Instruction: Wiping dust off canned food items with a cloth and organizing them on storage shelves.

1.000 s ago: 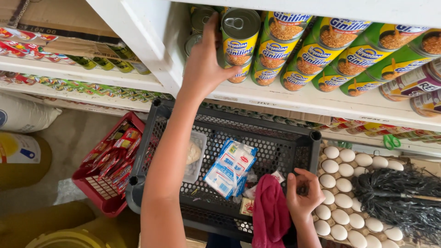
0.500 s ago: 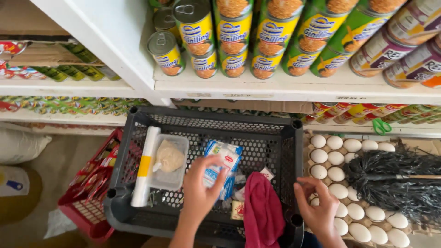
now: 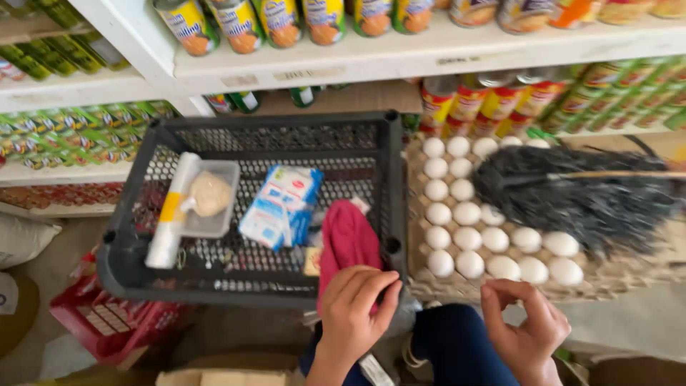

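Along the top of the frame, a row of cylindrical cans with yellow, green and blue labels (image 3: 282,21) stands on a white shelf. At upper right, below that shelf, red and yellow labelled cans (image 3: 486,100) stand in a group. At far left, rows of small green and yellow packets (image 3: 78,132) fill a lower shelf. Inside the black plastic basket (image 3: 250,286) at centre lie a blue and white soft pouch (image 3: 280,207), a white roll with a yellow band (image 3: 170,211) and a clear lidded tub (image 3: 211,200).

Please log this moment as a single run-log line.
left hand: on red cloth | right hand: empty, near eggs | black basket: holds groceries
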